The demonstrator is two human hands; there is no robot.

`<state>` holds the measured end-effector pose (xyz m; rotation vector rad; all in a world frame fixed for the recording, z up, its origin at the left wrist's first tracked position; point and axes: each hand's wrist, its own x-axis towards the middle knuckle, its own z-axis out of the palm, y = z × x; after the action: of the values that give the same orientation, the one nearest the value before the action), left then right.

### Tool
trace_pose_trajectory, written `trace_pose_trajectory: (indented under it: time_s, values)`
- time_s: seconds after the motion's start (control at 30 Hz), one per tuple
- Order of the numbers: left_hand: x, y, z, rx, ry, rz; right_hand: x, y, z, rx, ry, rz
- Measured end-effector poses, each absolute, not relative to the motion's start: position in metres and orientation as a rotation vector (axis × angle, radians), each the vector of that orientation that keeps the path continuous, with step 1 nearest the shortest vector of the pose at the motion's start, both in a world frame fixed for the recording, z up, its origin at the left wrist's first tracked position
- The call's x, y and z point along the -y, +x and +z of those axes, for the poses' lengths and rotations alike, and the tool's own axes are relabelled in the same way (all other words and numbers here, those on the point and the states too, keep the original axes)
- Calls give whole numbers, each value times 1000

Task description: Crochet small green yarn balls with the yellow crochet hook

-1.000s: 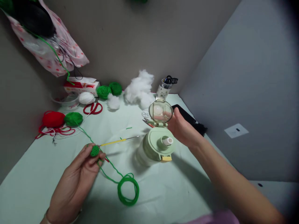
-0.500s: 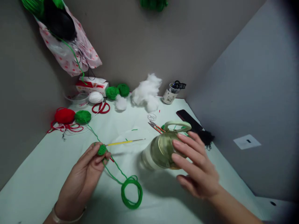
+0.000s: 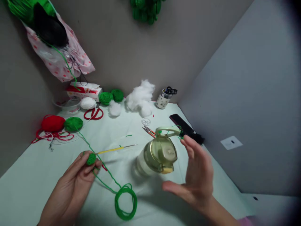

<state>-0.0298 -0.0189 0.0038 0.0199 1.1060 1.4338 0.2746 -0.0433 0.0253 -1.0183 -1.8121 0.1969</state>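
My left hand [image 3: 74,183] pinches a small green crocheted piece [image 3: 91,159] between thumb and fingers. A yellow-handled crochet hook [image 3: 110,150] sticks out from beside that piece, its metal tip pointing right. Green yarn runs from the hand to a loose coil of yarn [image 3: 125,202] on the table and back to a green yarn ball [image 3: 73,124]. My right hand [image 3: 196,175] is open, thumb and fingers spread, just right of a water bottle [image 3: 152,158] and apart from it. The bottle stands upright with its clear greenish lid closed over the spout.
Red-handled scissors [image 3: 93,114], a red yarn ball [image 3: 53,123] and white stuffing [image 3: 141,97] lie toward the back. Thread snips [image 3: 149,131] are behind the bottle. A phone [image 3: 181,123] and a pen cup [image 3: 164,99] stand right. A spotted bag [image 3: 58,62] hangs at upper left.
The bottle's flip lid has gone from open to closed under my right hand. My right hand has then come off the lid to the right. My left hand keeps its hold.
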Motion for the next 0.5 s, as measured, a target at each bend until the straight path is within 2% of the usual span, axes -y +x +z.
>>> trace_pose_trajectory:
  time_s: [0.13,0.2,0.37,0.5]
  values:
    - [17,-27,8,-1118,-43,1407,41,269,22,1602,-1268,955]
    - [16,-26,7,-1143,-67,1398,31,262,22,1553,-1287,1183]
    - [12,-35,-9,-1144,-96,1408,-7,278,34,1484,-1258,1139]
    - [12,-43,-28,-1128,-30,1362,-60,332,56,1365,-1288,875]
